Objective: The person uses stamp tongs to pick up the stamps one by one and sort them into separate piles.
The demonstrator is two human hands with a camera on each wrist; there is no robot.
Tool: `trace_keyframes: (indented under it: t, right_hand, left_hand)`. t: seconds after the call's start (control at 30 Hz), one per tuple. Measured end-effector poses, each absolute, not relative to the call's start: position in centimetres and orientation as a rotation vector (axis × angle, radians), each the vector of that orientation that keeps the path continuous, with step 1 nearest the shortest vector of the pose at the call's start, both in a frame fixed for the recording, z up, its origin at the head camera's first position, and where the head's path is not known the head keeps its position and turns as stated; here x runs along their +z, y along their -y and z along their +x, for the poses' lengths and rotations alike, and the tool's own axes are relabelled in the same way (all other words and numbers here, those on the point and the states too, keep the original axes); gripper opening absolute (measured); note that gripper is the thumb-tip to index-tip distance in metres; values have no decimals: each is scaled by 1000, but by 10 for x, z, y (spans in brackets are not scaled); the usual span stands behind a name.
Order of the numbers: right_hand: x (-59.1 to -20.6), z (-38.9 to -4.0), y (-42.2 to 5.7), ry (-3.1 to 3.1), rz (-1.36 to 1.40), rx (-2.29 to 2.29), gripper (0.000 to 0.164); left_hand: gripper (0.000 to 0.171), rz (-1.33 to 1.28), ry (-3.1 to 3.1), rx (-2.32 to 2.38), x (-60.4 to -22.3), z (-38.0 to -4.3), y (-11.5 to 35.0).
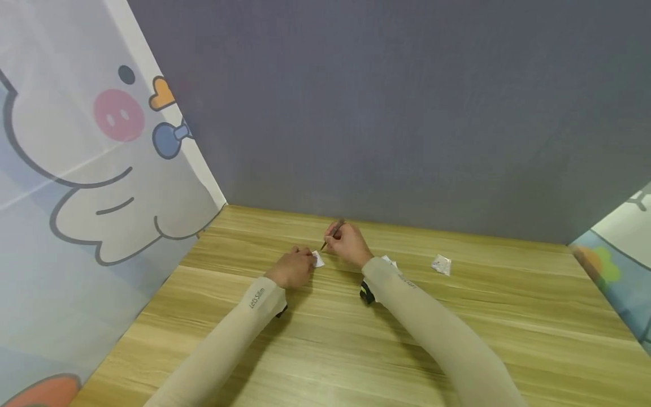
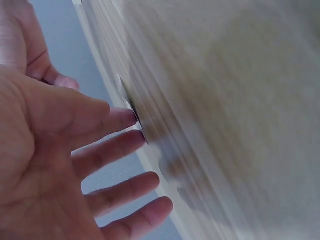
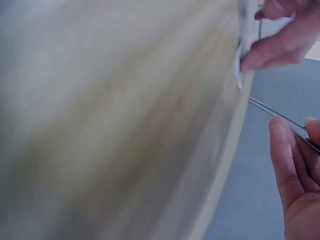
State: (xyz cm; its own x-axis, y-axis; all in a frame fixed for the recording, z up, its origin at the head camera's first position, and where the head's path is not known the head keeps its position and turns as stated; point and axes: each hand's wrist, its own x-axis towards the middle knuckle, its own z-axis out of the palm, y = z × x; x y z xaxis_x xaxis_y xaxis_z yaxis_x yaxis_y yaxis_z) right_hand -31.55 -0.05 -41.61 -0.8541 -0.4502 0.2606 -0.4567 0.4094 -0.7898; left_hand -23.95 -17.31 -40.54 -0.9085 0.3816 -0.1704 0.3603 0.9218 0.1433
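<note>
My left hand (image 1: 294, 268) rests at the far part of the table, its index and middle fingertips touching a small white paper piece (image 1: 319, 259). In the left wrist view the fingers of that hand (image 2: 75, 135) are fairly straight and spread. Just to the right, my right hand (image 1: 350, 244) pinches a slim pair of dark tweezers (image 1: 334, 229) between thumb and fingers. The right wrist view shows the two tweezer prongs nearly together, their tips beside the paper piece (image 3: 238, 70). The tips point down and left.
A second white piece (image 1: 390, 262) shows partly behind the right wrist. Farther right lies a crumpled white piece (image 1: 441, 264) with faint marks. The wood-grain table (image 1: 315, 350) meets a grey panel (image 1: 386, 113) at the back. A cartoon-printed sheet (image 1: 122, 226) stands along the left.
</note>
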Motion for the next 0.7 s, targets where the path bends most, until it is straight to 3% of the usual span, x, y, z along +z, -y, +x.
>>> trace_keyframes:
  t: [0.27,0.53,0.7]
  right_hand:
    - [-396,-315,-28,2678,827,1380,7]
    - [-390,-321,-93,2729,851,1362,9]
    - [-389,-319,-129,2793,842,1364,9]
  left_hand:
    - [35,510,-2916,99,-405,-241,173]
    - [33,528,-2887,212,-404,-243,178]
    - [42,491,-2851,213,-404,-244,179]
